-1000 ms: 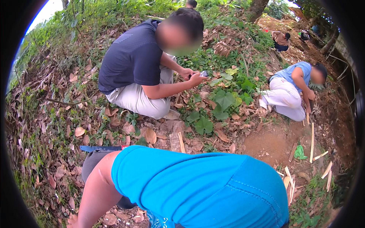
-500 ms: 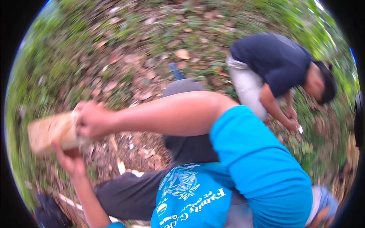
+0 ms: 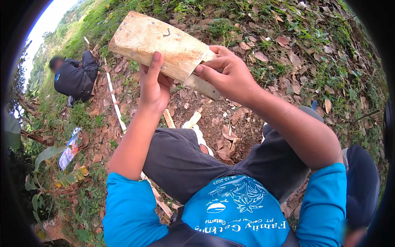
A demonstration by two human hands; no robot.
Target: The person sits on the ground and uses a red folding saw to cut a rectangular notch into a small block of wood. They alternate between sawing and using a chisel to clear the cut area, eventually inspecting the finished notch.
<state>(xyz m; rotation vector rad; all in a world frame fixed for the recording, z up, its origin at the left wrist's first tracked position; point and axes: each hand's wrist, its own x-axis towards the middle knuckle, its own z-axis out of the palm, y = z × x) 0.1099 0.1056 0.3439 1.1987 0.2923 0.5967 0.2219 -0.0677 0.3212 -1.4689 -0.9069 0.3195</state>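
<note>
A pale, flat wooden block [image 3: 158, 41] with small nail heads and a narrower slat [image 3: 203, 87] sticking out of its lower right end is held up over my lap. My left hand [image 3: 153, 88] grips the block from underneath, fingers wrapped over its near edge. At the end where the slat comes out, my right hand [image 3: 228, 74] pinches the block between thumb and fingers. I sit on leaf-strewn ground in a blue shirt and dark grey trousers [image 3: 181, 160].
Another person in dark clothes [image 3: 76, 76] crouches at the upper left. A long thin white strip [image 3: 116, 106] lies on the dirt, with pale wood chips [image 3: 192, 120] near my knee. A plastic wrapper [image 3: 68, 151] lies at left. Dry leaves and grass cover the slope.
The view has swung from two crouching people down to my own lap. The wooden block, held out at the left half a second ago, is now up in front in both hands.
</note>
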